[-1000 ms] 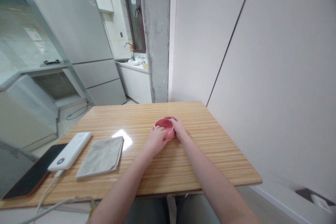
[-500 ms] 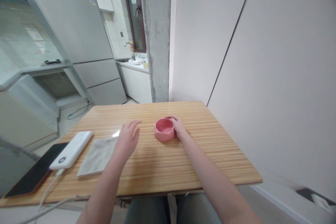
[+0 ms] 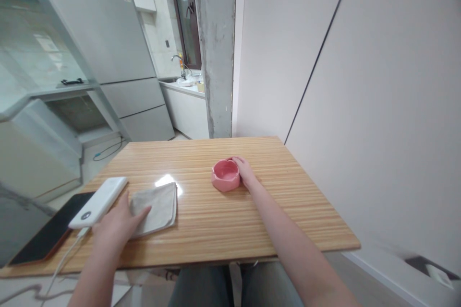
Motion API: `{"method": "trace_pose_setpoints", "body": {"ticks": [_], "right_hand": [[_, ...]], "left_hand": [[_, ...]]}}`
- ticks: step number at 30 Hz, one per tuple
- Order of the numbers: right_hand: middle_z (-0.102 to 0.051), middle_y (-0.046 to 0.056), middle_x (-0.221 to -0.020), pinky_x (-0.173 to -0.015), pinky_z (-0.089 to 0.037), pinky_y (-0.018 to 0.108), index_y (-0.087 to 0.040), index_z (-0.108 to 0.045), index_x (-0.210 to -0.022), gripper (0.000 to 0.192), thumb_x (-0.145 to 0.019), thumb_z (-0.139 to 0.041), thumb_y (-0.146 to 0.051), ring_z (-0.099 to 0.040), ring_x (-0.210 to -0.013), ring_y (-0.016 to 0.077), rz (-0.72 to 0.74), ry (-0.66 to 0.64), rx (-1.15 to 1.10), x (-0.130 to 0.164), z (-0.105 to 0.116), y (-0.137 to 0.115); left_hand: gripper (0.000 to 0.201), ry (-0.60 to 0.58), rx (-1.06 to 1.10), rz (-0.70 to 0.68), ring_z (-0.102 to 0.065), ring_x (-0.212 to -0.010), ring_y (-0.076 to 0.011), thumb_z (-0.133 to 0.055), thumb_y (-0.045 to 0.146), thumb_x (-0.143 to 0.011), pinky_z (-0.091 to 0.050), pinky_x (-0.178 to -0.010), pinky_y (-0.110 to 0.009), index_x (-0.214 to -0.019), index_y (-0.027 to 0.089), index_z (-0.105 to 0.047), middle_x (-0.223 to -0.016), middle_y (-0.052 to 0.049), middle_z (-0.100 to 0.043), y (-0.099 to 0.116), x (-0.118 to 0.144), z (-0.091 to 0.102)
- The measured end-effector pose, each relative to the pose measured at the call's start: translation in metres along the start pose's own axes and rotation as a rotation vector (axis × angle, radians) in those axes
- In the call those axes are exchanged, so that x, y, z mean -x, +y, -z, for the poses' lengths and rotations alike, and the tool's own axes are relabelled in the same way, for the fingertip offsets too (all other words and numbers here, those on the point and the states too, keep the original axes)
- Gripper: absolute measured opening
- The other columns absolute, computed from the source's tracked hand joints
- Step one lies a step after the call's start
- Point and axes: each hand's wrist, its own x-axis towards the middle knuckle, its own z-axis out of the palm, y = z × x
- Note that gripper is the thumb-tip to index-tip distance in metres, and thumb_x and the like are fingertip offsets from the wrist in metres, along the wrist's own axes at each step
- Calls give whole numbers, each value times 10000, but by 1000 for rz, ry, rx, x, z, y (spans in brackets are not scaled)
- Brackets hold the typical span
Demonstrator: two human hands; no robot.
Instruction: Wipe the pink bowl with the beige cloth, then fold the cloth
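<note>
Item: folded grey cloth [image 3: 156, 206], near-left on worktop [image 3: 252, 220], under my left hand [image 3: 117, 223], fingers flat, unclenched. Pink dish [image 3: 225, 174], centre, well right of the cloth; my right hand [image 3: 245, 171] cups its right side.

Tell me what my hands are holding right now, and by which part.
The right hand grips the pink bowl at its right rim. The left hand rests on the grey cloth, at its near left part.
</note>
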Motion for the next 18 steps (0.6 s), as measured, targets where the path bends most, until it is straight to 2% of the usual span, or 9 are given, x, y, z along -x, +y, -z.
{"method": "trace_pose_setpoints", "body": {"ticks": [2,5,8,10,12,14,15,17,18], "right_hand": [[-695,32,-753,-796,-467,326,-186,-673,-699,218,-649,-591,-383,-623,-789,192,4,-5,7,-1,1,1],[-694,42,-813,-844,-457,343,-184,-672,-752,240,-670,-591,-394,-620,-841,199,16,5,31,-2,3,1],[-673,65,-997,-936,-420,366,-188,-658,-911,320,-707,-598,-426,-587,-992,210,120,43,117,-1,5,-7],[-618,80,-1154,-1010,-368,367,-196,-632,-1015,393,-724,-617,-459,-528,-1124,210,229,14,162,3,5,-18],[-560,81,-1259,-1056,-324,357,-214,-593,-1115,479,-732,-635,-499,-470,-1214,202,274,-127,130,11,5,-34],[-560,76,-1270,-1036,-355,363,-240,-535,-1212,571,-745,-614,-558,-486,-1208,201,206,-365,45,23,5,-51],[-576,77,-1250,-1001,-392,372,-244,-513,-1241,609,-745,-601,-586,-522,-1168,209,135,-493,12,30,6,-59],[-624,78,-1176,-915,-458,378,-224,-530,-1226,639,-706,-651,-575,-598,-1044,222,-60,-706,28,41,11,-73],[-649,76,-1128,-882,-476,375,-207,-558,-1190,621,-679,-694,-532,-618,-991,224,-156,-755,58,44,13,-78]], "left_hand": [[902,-87,49,-26,-508,-1130,-438,-510,628,-696,-371,-928,-571,-1407,117,-292,-1290,-226,-508,6,0,-3],[821,-86,252,-167,-541,-1127,-350,-536,507,-726,-424,-921,-447,-1395,113,-270,-1282,-196,-521,24,4,-5],[750,-73,454,-314,-543,-1134,-303,-564,434,-733,-424,-933,-414,-1385,198,-279,-1289,-131,-525,58,18,7],[761,-177,613,-454,-538,-1139,-272,-583,435,-742,-414,-954,-391,-1398,224,-260,-1284,-105,-531,88,31,22],[795,-382,742,-607,-534,-1140,-251,-610,436,-744,-412,-957,-367,-1421,257,-234,-1299,-84,-527,121,42,37],[849,-611,818,-735,-554,-1103,-245,-651,407,-725,-432,-927,-351,-1439,269,-215,-1282,-81,-545,152,48,47],[870,-675,849,-768,-565,-1075,-241,-669,391,-713,-444,-901,-344,-1444,268,-213,-1254,-82,-563,166,47,49],[864,-712,912,-809,-582,-1011,-226,-686,368,-698,-462,-845,-328,-1435,263,-249,-1170,-75,-597,189,40,49],[847,-686,940,-817,-589,-969,-211,-692,361,-690,-467,-815,-317,-1423,257,-280,-1113,-65,-609,198,34,46]]}}
